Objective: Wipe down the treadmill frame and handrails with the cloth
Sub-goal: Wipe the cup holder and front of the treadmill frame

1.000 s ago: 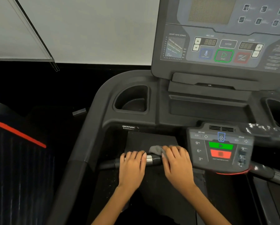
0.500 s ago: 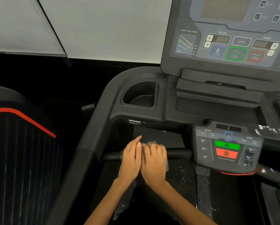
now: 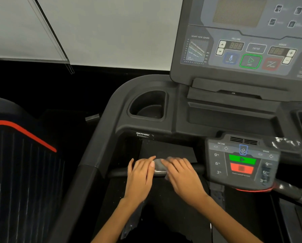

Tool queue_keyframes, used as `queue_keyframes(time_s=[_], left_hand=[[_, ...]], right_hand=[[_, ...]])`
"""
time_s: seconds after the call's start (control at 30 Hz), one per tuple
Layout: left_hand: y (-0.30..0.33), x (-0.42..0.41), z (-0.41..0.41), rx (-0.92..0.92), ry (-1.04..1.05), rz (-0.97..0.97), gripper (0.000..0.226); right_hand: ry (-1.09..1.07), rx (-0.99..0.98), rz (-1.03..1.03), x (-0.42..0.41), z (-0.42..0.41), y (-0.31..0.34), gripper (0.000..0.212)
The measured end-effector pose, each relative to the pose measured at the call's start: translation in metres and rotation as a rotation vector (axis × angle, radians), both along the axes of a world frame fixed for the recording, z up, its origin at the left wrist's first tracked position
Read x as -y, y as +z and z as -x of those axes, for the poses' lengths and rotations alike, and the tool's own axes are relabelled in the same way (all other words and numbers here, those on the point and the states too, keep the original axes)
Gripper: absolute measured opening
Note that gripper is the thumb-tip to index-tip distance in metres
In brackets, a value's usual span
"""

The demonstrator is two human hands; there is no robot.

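Grey cloth (image 3: 160,163) on handrail (image 3: 195,168) — cupholder (image 3: 147,106) empty

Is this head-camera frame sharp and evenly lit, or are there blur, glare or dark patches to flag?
Head view: both hands, left hand and right hand, and the grey cloth are slightly smeared; the lower control panel blurs at its right edge; glare streaks the plastic wrap; the floor is near black; wide-angle bending curves the frame.

**Crossbar under both hands**

The treadmill's front handrail (image 3: 195,168) runs crosswise to the small control pad (image 3: 242,163) — the grey cloth (image 3: 160,163) lies draped over it, with the left hand (image 3: 140,174) and right hand (image 3: 182,174) resting on top.
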State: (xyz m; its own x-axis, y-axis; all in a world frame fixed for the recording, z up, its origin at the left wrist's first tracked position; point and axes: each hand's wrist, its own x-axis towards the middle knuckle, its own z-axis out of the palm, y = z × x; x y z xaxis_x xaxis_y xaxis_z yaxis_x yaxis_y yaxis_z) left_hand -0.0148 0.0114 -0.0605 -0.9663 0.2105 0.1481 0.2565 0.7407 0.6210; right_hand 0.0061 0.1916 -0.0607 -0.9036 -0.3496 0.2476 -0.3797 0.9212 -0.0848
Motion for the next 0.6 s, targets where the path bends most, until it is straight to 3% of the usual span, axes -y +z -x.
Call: queue_keyframes(time_s=[0.13,0.23,0.37,0.43,0.6], left_hand=[[0.003,-0.005,0.009,0.005,-0.075,0.108,0.038],[0.008,-0.009,0.02,0.007,-0.111,0.086,0.029],[0.016,-0.009,0.037,-0.08,-0.075,0.029,0.03],[0.018,-0.007,0.046,-0.11,-0.041,-0.002,0.03],[0.028,0.001,0.062,-0.141,0.031,-0.101,0.038]], right_hand=[[-0.211,0.074,0.14,-0.003,0.019,0.019,0.029],[-0.377,0.175,0.392,-0.007,0.04,0.036,0.016],[-0.434,-0.049,0.658,-0.008,0.07,0.062,0.032],[-0.403,-0.103,0.592,-0.008,0.086,0.061,0.04],[-0.287,-0.001,0.131,0.009,0.102,0.022,0.05]])
